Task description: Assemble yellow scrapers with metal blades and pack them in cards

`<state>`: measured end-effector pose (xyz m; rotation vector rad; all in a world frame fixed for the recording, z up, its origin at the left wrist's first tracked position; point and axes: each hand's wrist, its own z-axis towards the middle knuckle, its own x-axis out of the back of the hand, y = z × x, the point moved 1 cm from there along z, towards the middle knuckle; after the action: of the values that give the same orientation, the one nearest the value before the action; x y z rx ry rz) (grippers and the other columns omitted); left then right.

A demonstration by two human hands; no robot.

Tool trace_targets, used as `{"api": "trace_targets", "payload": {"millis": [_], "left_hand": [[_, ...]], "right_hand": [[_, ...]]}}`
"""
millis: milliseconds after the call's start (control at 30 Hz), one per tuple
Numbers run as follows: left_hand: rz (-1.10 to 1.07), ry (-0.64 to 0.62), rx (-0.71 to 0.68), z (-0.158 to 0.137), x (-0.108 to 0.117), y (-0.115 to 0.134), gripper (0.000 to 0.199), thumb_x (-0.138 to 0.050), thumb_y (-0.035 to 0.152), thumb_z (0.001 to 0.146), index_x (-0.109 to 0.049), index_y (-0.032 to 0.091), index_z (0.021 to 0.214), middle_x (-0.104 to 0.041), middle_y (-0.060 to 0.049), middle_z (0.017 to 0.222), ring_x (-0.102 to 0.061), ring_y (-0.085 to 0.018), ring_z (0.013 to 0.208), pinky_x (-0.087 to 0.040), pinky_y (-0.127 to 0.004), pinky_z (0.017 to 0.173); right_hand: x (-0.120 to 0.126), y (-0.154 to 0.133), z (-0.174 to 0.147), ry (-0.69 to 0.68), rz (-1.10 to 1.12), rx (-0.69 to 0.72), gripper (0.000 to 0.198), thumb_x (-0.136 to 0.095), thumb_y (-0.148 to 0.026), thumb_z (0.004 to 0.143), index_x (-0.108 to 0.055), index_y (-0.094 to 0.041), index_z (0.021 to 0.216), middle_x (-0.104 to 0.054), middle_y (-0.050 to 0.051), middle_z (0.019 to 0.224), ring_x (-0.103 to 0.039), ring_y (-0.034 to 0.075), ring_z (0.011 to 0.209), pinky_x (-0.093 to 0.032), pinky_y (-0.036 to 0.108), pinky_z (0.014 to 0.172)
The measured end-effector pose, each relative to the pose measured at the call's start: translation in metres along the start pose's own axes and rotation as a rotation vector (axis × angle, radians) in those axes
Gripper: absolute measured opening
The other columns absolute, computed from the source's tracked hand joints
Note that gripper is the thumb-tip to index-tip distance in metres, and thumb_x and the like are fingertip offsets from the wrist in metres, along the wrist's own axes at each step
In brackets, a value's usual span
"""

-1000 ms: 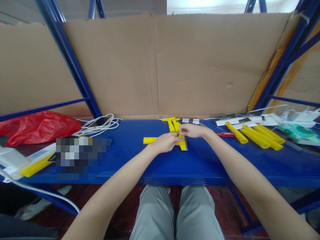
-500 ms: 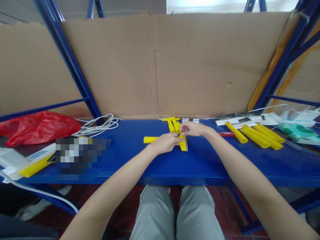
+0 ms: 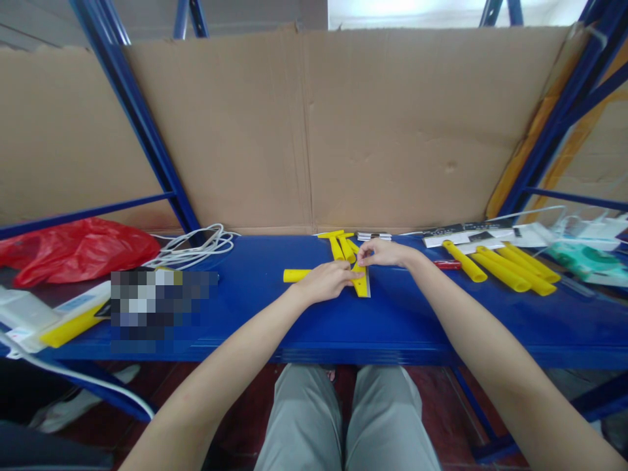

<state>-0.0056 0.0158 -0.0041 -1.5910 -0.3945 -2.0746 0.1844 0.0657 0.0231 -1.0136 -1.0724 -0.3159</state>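
Note:
A yellow scraper (image 3: 363,288) lies across the blue table, its handle pointing left and its wide head with a thin metal strip on the right. My left hand (image 3: 328,281) is closed around it near the head, hiding the middle of the handle. My right hand (image 3: 380,252) is in a pinch at the far end of the head; whatever sits between the fingertips is too small to make out. Just beyond my hands lie a few more yellow scrapers (image 3: 336,247), beside a small stack of white and dark pieces (image 3: 373,236).
On the right are a red pen-like tool (image 3: 447,265), several yellow handles (image 3: 505,273) and black-and-white packages (image 3: 458,232). A red plastic bag (image 3: 83,252), white cable (image 3: 209,245) and another yellow handle (image 3: 73,327) lie left. A cardboard sheet (image 3: 392,131) stands behind the blue table (image 3: 392,327).
My right hand has shifted very slightly to the right at the scraper's head. The left hand keeps its hold, and the scraper stays in place.

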Motion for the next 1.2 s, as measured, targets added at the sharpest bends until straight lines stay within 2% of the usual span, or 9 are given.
{"api": "trace_targets", "payload": {"millis": [200,567,900,1200], "left_hand": [[0.004,-0.008,0.002,0.0,0.0,0.0,0.035,-0.048,0.018,0.089,-0.06,0.02,0.122,-0.062,-0.009,0.096,-0.06,-0.021,0.095,-0.047,-0.03,0.082],[0.0,0.007,0.003,0.001,-0.002,-0.003,0.035,-0.048,0.019,0.089,-0.06,0.021,0.122,-0.062,-0.008,0.095,-0.061,-0.019,0.094,-0.047,-0.03,0.082],[0.01,-0.014,0.01,0.001,0.002,0.001,0.036,-0.047,0.018,0.089,-0.06,0.022,0.123,-0.062,-0.008,0.096,-0.06,-0.021,0.097,-0.047,-0.031,0.083],[0.02,0.01,0.046,0.002,-0.001,0.001,0.036,-0.045,0.017,0.09,-0.06,0.019,0.122,-0.061,-0.009,0.094,-0.06,-0.021,0.094,-0.047,-0.031,0.082]], "right_hand": [[0.0,-0.011,0.0,0.006,-0.141,0.023,0.011,-0.057,-0.013,0.066,-0.067,-0.016,0.07,-0.069,0.003,0.077,-0.059,0.015,0.069,-0.045,0.026,0.065],[-0.005,-0.013,0.0,-0.001,-0.235,0.057,0.013,-0.054,-0.01,0.072,-0.065,-0.016,0.07,-0.067,0.005,0.076,-0.057,0.016,0.069,-0.044,0.026,0.064],[-0.005,-0.013,-0.002,-0.009,-0.267,0.066,0.012,-0.053,-0.01,0.074,-0.06,-0.017,0.068,-0.064,0.005,0.074,-0.055,0.016,0.07,-0.043,0.027,0.065],[-0.01,-0.013,0.004,0.051,-0.176,-0.011,0.013,-0.052,-0.008,0.072,-0.062,-0.015,0.067,-0.067,0.007,0.076,-0.058,0.017,0.069,-0.043,0.026,0.065]]}}
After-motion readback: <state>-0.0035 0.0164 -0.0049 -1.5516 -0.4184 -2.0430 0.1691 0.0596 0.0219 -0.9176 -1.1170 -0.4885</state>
